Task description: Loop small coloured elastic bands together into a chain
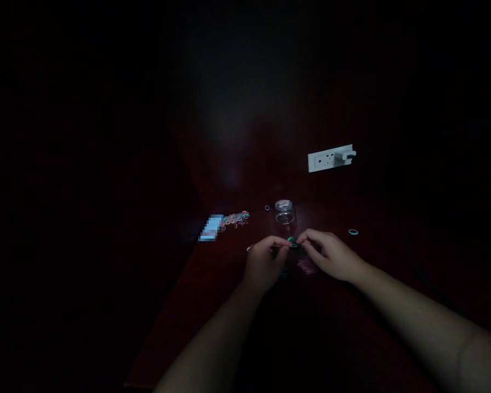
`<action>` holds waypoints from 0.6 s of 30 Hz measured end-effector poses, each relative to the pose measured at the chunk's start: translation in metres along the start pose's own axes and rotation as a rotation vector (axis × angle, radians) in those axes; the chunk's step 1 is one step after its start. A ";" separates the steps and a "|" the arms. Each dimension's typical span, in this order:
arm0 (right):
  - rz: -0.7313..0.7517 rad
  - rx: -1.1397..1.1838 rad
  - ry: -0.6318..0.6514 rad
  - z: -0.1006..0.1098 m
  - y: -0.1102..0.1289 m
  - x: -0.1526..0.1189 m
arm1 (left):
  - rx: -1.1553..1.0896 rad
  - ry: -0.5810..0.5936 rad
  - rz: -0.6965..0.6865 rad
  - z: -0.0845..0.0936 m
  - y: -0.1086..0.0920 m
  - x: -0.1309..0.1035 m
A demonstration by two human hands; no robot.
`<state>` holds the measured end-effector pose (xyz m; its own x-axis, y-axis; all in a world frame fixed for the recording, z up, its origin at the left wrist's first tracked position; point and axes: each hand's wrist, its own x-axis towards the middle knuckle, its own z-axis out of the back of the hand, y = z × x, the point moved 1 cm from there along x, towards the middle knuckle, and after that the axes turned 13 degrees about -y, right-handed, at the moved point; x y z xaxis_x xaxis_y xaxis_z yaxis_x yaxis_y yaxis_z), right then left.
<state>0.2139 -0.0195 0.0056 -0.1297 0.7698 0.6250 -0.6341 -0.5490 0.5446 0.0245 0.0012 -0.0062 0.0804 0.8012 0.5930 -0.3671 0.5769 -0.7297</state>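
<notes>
My left hand (pixel 265 261) and my right hand (pixel 330 254) meet over the dark red table, fingertips pinched on a small green band (pixel 293 243) between them. The band looks dark and thin, and its exact shape is hard to make out. Just behind my hands stands a clear jar (pixel 285 216) with a patterned lid on top. Below the fingertips, near my right hand, lies a pinkish patch (pixel 306 265) of small items, blurred in the dim light.
A pile of colourful bands (pixel 235 219) lies at the back left beside a bright pixelated rectangle (pixel 211 227). One blue ring (pixel 353 232) is at the right, a small ring (pixel 267 208) left of the jar. A white wall socket (pixel 330 158) holds a plug.
</notes>
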 end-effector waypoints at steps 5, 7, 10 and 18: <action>-0.023 -0.001 -0.081 0.004 -0.010 0.001 | 0.090 0.044 -0.091 0.005 0.012 0.005; -0.067 0.003 -0.208 0.007 -0.018 0.001 | 0.117 0.039 -0.145 0.007 0.015 0.007; -0.165 0.007 -0.400 0.012 -0.025 0.003 | 0.164 0.019 -0.214 0.010 0.014 0.009; -0.212 -0.192 -0.164 0.010 -0.034 0.007 | 0.234 0.052 -0.343 0.011 0.006 0.009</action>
<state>0.2418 0.0009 -0.0032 0.1354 0.7892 0.5991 -0.7682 -0.2983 0.5665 0.0129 0.0105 -0.0013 0.2789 0.5792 0.7660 -0.5110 0.7649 -0.3923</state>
